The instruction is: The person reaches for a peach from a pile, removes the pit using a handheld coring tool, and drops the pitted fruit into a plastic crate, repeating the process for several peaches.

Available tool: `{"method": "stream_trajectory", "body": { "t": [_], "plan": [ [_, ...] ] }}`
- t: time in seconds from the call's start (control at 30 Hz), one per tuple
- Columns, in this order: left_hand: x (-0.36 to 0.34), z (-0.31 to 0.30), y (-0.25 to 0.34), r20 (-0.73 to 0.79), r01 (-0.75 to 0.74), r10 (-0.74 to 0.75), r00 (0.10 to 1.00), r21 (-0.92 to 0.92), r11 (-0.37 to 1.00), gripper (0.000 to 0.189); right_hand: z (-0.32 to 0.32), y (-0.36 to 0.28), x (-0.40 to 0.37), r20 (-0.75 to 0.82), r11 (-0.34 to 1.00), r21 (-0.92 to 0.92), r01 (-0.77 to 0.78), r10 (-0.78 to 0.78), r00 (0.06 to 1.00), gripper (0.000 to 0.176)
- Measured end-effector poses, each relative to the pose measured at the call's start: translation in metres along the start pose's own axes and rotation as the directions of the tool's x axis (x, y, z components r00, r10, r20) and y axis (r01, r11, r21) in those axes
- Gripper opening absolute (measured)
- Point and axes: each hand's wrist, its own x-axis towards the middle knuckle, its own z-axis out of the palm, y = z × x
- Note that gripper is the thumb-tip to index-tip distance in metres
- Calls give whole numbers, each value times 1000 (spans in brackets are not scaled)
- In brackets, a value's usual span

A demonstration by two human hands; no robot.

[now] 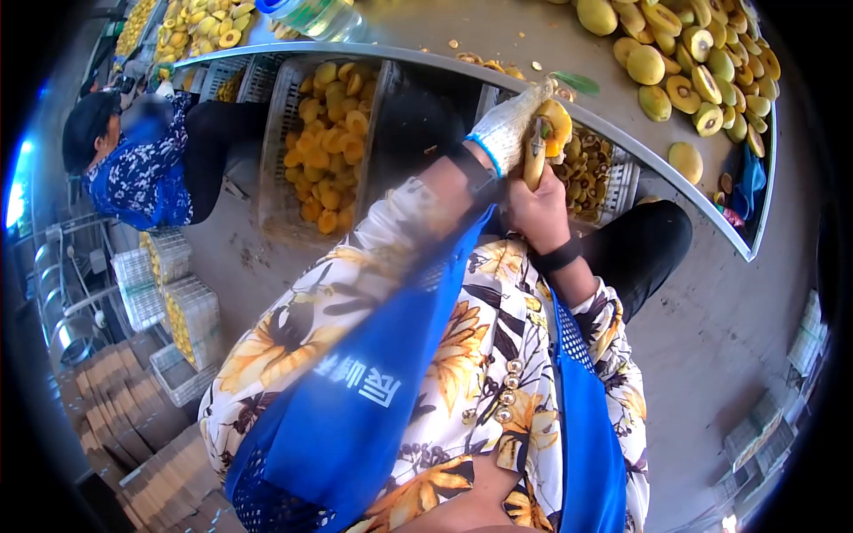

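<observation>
My left hand [515, 129], in a white knit glove with a blue cuff, is closed around a yellow peach half [557, 127] at the table's edge. In my bare right hand [538, 211] is a tool with a pale wooden handle [534, 165]. Its dark metal end meets the cut face of the peach half; the exact shape of the tip is hidden. Both hands are close together, above a crate [622, 190] of small brownish pieces, perhaps pits and scraps. Just beyond the glove, a green leaf [577, 83] lies on the table.
Halved peaches [702, 84] are heaped on the table [498, 40], whose metal rim curves past me. A crate [269, 182] of orange-yellow halves stands on the floor at left. Another person [142, 169] sits farther left. A clear container [320, 19] and stacked crates [191, 311] are also around.
</observation>
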Motion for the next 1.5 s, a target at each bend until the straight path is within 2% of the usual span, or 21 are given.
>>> {"method": "stream_trajectory", "body": {
  "t": [0.03, 0.13, 0.2, 0.23, 0.3, 0.33, 0.43, 0.47, 0.57, 0.67, 0.77, 0.8, 0.9, 0.97, 1.0, 1.07, 1.17, 1.23, 1.27, 1.4, 1.5],
  "plan": [
    [-2, 1, -1, -32, -42, 41, 999, -9, 999, 30, 4, 6, 3, -52, 984, -142, 108, -116, 992, 13],
    [-5, 7, -4, -128, -161, 157, 979, -22, 987, 27, 6, 11, 4, -132, 877, -465, 119, -202, 971, 23],
    [-7, 7, -1, -162, -156, 145, 976, -53, 986, 30, 11, 2, 5, -161, 804, -592, 58, -188, 969, 34],
    [-8, 6, 1, -178, -150, 136, 975, -67, 986, 32, 11, -3, 3, -97, 735, -669, 113, -237, 967, 33],
    [-10, -3, 9, -23, -10, 7, 1000, -118, 993, 37, 9, -11, 2, 37, 575, -787, 225, -321, 946, 33],
    [-10, -8, 10, 56, 70, -63, 996, -134, 988, 40, 10, -18, 0, 43, 575, -785, 229, -318, 947, 29],
    [-8, -16, 10, 199, -12, 36, 979, -121, 993, 46, 9, -22, 1, 68, 508, -841, 186, -242, 968, 23],
    [-12, -15, 13, 165, 11, 13, 986, -143, 990, 43, 11, -23, -1, 69, 458, -869, 185, -258, 964, 21],
    [-10, -23, 13, 261, 25, 45, 964, -260, 965, 35, 10, -19, 1, 105, 436, -872, 225, -282, 954, 21],
    [-6, -24, 13, 91, -245, 244, 966, -3, 970, 49, 6, -37, -8, 89, 463, -815, 348, -493, 865, 18],
    [-9, -24, 18, 75, -356, 362, 929, -83, 931, 51, -11, -43, -10, 98, 436, -769, 467, -642, 761, 20],
    [-12, -26, 25, 64, -274, 292, 954, -197, 941, 50, -16, -42, -8, 99, 414, -775, 478, -668, 738, 18],
    [-36, -27, 53, 29, -4, 19, 999, -452, 892, 50, -27, 3, 16, 66, 544, -796, 266, -359, 931, 16],
    [-49, -35, 64, 68, -81, 125, 990, -458, 885, 50, -26, 14, 23, 56, 494, -833, 250, -374, 926, 18],
    [-55, -44, 70, 245, -13, 132, 961, -435, 900, 50, -27, 17, 22, 39, 515, -819, 254, -392, 919, 18],
    [-69, -49, 67, 72, -78, 119, 990, -422, 903, 50, -13, -5, 10, 25, 619, -732, 285, -394, 919, 19],
    [-71, -42, 60, -119, -206, 184, 976, -205, 957, 52, 7, -47, 4, -26, 766, -489, 417, -491, 871, 24],
    [-72, -22, 49, -187, -251, 229, 955, -106, 962, 52, 11, -61, 7, -1, 715, -514, 474, -553, 833, 25],
    [-69, -13, 41, -237, -307, 282, 930, -72, 949, 54, 13, -68, 9, -40, 755, -517, 402, -491, 870, 27],
    [-63, 5, 17, -73, -354, 370, 926, 174, 919, 48, 6, -62, 22, -209, 760, -582, 289, -483, 850, 28],
    [-54, -4, 1, -56, -350, 379, 924, 276, 895, 46, -3, -58, 24, -302, 799, -564, 208, -434, 849, 23]
  ]
}}
